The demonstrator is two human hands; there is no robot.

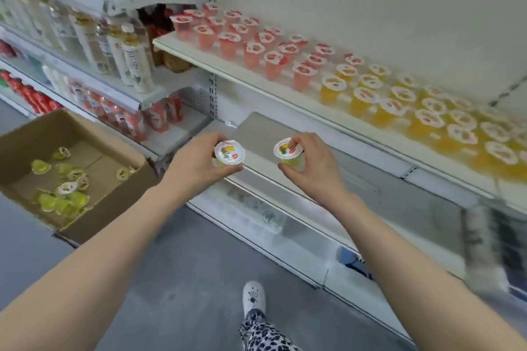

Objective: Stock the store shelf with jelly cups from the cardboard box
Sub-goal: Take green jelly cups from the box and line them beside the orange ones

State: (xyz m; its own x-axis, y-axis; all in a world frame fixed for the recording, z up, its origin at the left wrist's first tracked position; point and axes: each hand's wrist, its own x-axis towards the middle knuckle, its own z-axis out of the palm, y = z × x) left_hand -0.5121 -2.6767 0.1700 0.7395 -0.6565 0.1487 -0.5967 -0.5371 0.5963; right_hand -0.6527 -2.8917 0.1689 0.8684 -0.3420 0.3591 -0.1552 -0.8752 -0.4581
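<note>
Left hand [196,164] fingers curl round one jelly cup [229,154]; right hand [312,164] pinches a second jelly cup [288,151]. Keep lids level; seat both on the grey shelf [262,126] at frame centre, aligned.

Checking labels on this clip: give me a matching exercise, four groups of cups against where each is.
1 pink cups; 2 orange cups; 3 loose green cups; 4 held cups.
A cardboard box; B shelf, left part; C left hand and right hand, one each; D shelf, right part.
Pairs: 1-B, 2-D, 3-A, 4-C.
</note>
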